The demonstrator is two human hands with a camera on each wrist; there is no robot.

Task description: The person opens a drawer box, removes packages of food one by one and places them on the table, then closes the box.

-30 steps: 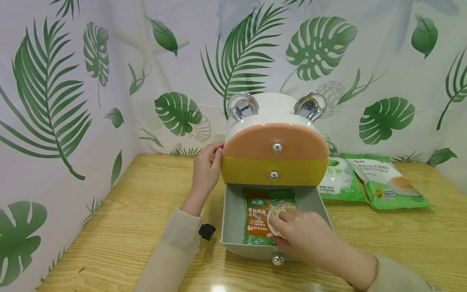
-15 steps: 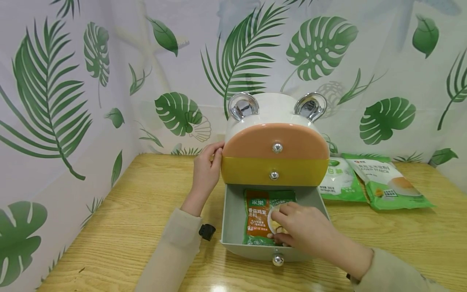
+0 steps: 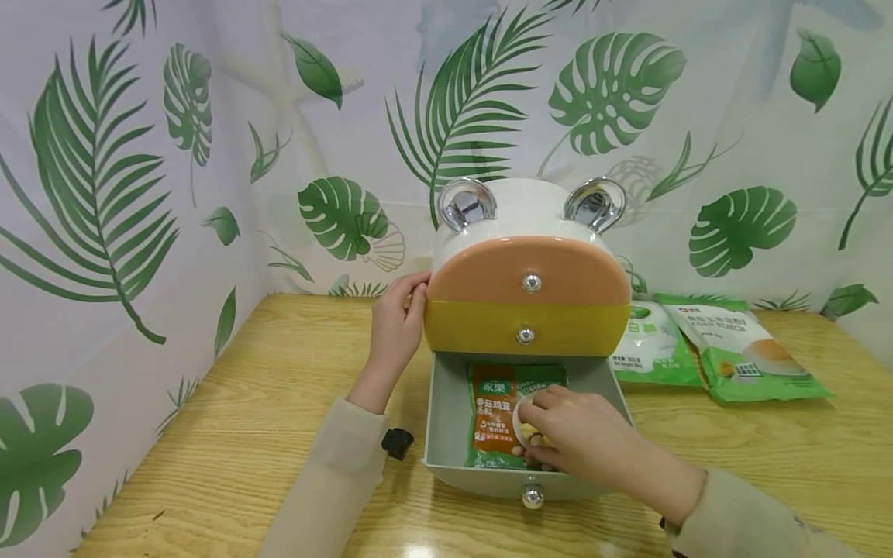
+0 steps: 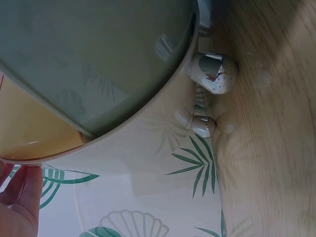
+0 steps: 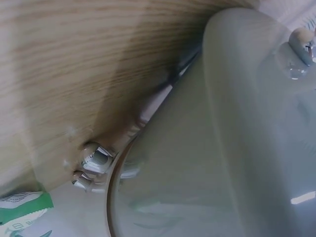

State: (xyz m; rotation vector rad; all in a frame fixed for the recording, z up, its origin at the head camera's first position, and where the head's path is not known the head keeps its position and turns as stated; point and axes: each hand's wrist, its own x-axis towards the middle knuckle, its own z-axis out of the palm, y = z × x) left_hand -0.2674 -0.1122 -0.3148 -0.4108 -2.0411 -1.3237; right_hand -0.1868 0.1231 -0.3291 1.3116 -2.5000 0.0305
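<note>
A flat green and brown packet of soup mix [image 3: 494,418] lies in the pulled-out grey bottom drawer [image 3: 446,387] of a small rounded storage cabinet [image 3: 526,267]. My right hand [image 3: 593,434] reaches over the drawer's right side. Its fingers bend over the packet's right half, and the thumb stands apart from the forefinger with the packet's picture visible between them. My left hand [image 3: 396,325] rests on the cabinet's left side, near the yellow middle drawer [image 3: 474,329]. In the left wrist view, its fairly straight fingers [image 4: 32,185] touch the cabinet wall. The right wrist view does not show the right hand.
Two green and white bags lie right of the cabinet: a corn starch bag [image 3: 743,349] and another bag [image 3: 649,349] partly behind the cabinet. A small black object [image 3: 398,443] is by the left sleeve. Chrome feet [image 4: 215,74] hold up the cabinet. Patterned cloth [image 3: 335,116] hangs behind.
My right hand has shifted slightly up, and its thumb and forefinger have spread apart, showing more of the packet. The packet and my left hand stay where they were.
</note>
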